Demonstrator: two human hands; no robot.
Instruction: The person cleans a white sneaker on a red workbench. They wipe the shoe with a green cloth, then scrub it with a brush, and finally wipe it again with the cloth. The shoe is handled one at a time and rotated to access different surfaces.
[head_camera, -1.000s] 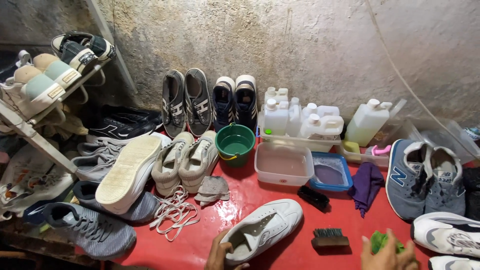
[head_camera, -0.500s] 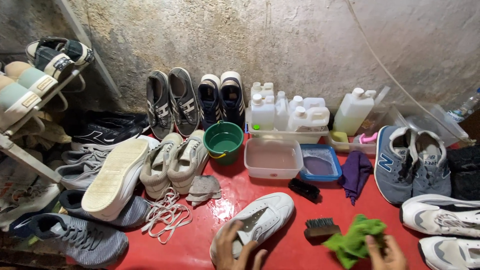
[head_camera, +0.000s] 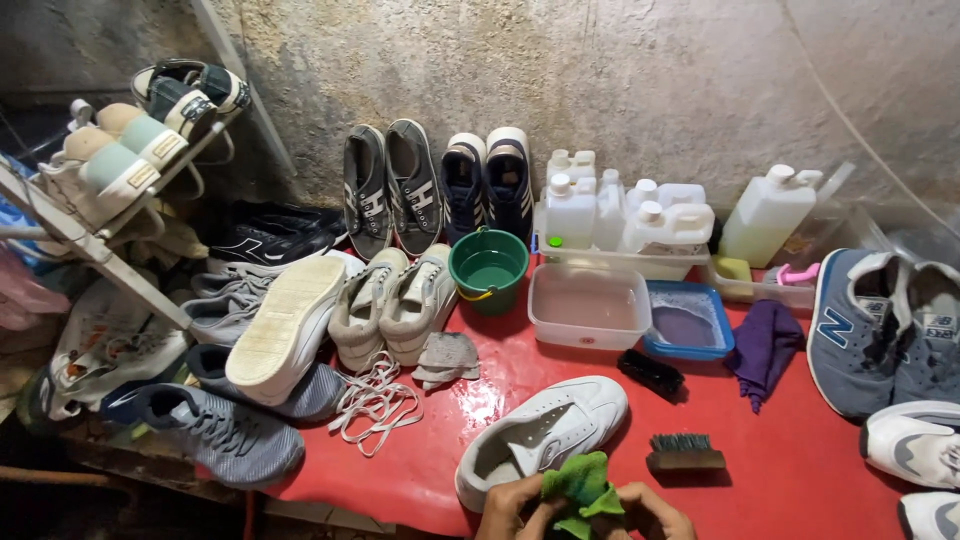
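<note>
At the bottom edge of the head view my left hand (head_camera: 508, 508) and my right hand (head_camera: 652, 514) both grip a bunched green cloth (head_camera: 578, 487). The cloth is held just in front of the heel of a white sneaker (head_camera: 545, 434), which lies on its sole on the wet red table (head_camera: 800, 470), toe pointing up and right. A wooden scrub brush (head_camera: 685, 453) with dark bristles rests to the right of the sneaker. A black brush (head_camera: 650, 373) lies beyond its toe.
Behind stand a clear tub of water (head_camera: 588, 306), a blue tray of suds (head_camera: 687, 321), a green bucket (head_camera: 487, 270), white jugs (head_camera: 620, 217) and a purple cloth (head_camera: 762, 347). Pairs of sneakers line the wall, the left side and right edge; loose white laces (head_camera: 375, 402) lie left.
My right hand has brought the green cloth leftward from beside the brush to the sneaker's heel. My left hand has come off the sneaker and now grips the cloth too. The view shifted.
</note>
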